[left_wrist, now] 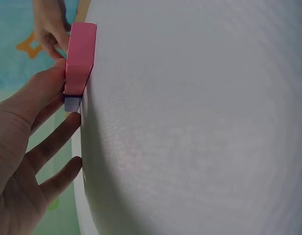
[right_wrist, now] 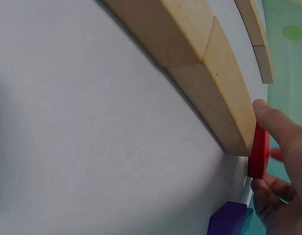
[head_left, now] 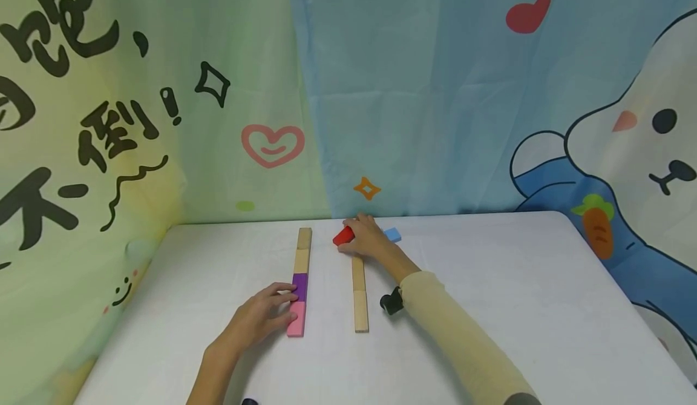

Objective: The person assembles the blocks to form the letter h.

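Note:
My left hand (head_left: 260,315) lies along the left side of a row of blocks, thumb tip at the pink block (head_left: 296,320) and fingertips at the purple block (head_left: 300,286). In the left wrist view its other fingers spread apart below the pink block. My right hand (head_left: 366,237) pinches a red block (head_left: 343,236) between thumb and fingers. The red block is at the far end of a second row, close against the end of a plain wooden block (right_wrist: 212,90). Part of the red block is hidden by the fingers.
Two wooden blocks (head_left: 302,249) continue the left row towards the back. A light blue block (head_left: 392,234) lies right of my right hand, partly hidden. Close to that hand in the right wrist view is a dark purple block (right_wrist: 227,218). A printed curtain (head_left: 425,120) hangs behind the white table (head_left: 490,284).

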{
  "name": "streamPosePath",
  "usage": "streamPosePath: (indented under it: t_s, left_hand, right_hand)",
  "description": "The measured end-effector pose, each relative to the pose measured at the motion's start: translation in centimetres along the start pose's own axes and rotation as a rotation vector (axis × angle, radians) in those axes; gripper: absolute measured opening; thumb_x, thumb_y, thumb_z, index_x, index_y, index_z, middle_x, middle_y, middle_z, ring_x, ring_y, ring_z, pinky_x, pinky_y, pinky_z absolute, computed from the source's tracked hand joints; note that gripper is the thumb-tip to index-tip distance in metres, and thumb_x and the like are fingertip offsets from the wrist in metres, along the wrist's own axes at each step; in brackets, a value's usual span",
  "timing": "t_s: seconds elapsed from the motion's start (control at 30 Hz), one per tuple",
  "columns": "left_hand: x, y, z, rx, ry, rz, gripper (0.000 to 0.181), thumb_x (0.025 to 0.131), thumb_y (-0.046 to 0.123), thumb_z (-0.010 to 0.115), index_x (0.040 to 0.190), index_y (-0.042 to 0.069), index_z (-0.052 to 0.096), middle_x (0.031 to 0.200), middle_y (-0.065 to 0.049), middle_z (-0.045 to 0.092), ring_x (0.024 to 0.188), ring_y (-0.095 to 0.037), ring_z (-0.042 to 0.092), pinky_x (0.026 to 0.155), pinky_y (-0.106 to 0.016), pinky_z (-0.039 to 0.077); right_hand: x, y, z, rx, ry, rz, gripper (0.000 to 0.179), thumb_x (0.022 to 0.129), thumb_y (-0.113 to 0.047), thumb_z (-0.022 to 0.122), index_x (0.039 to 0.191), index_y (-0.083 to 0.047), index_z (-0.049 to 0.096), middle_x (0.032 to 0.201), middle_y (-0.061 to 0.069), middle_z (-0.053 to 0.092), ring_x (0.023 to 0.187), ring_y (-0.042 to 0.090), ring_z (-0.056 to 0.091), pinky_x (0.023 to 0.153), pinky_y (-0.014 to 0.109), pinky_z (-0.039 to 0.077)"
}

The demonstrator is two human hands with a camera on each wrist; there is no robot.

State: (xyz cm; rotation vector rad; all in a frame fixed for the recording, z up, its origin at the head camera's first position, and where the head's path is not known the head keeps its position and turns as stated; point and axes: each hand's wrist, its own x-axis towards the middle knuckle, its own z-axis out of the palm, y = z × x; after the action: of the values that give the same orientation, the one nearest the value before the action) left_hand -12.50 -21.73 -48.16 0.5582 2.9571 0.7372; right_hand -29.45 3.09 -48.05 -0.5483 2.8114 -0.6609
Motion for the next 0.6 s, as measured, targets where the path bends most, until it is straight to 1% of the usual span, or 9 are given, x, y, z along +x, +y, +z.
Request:
streamPosePath:
  t_s: [0.07,0.17,0.37,0.47,0.6]
  left_hand:
    - [0.0,-0.02,0.02,-0.005,0.002,-0.001,0.038,0.079,0.031,0.07,0.115,0.018,0.065,0.125,0.003,0.057,0.114,-0.018,0.056,0.094,-0.038,0.049]
    - [-0.03,-0.02,0.03,-0.009,0.0,-0.012,0.039,0.08,0.031,0.07,0.116,0.019,0.065,0.125,0.003,0.057,0.115,-0.018,0.056,0.094,-0.038,0.049]
    - [-0.06,0.16,-0.02,0.007,-0.022,-0.047,0.042,0.08,0.033,0.069,0.119,0.02,0.063,0.126,0.004,0.056,0.117,-0.02,0.054,0.096,-0.04,0.047]
    - [-0.06,0.22,-0.04,0.002,-0.027,-0.054,0.042,0.08,0.033,0.069,0.119,0.02,0.063,0.126,0.004,0.056,0.117,-0.019,0.054,0.096,-0.04,0.047]
    - [-0.07,0.28,-0.01,-0.006,-0.031,-0.061,0.042,0.079,0.032,0.07,0.118,0.02,0.063,0.126,0.004,0.056,0.118,-0.019,0.054,0.096,-0.04,0.047]
  right_hand:
    - [-0.1,-0.05,-0.07,0.001,0.001,-0.012,0.057,0.08,-0.036,0.067,0.129,-0.012,0.051,0.119,0.01,0.047,0.107,0.021,0.04,0.082,0.034,0.049]
    - [-0.15,-0.09,-0.11,-0.007,0.008,-0.031,0.053,0.08,-0.039,0.066,0.127,-0.015,0.054,0.118,0.009,0.048,0.105,0.021,0.041,0.081,0.033,0.048]
    - [0.16,0.04,0.15,-0.009,0.021,-0.048,0.056,0.077,-0.046,0.067,0.124,-0.019,0.056,0.114,0.008,0.049,0.101,0.02,0.043,0.079,0.031,0.048]
    - [0.15,-0.2,0.05,-0.005,0.027,-0.054,0.056,0.077,-0.046,0.068,0.124,-0.018,0.056,0.112,0.007,0.049,0.1,0.019,0.044,0.077,0.03,0.049]
    - [0.01,-0.59,-0.2,-0.016,0.033,-0.086,0.054,0.078,-0.044,0.068,0.122,-0.015,0.057,0.11,0.008,0.051,0.099,0.019,0.045,0.075,0.029,0.048]
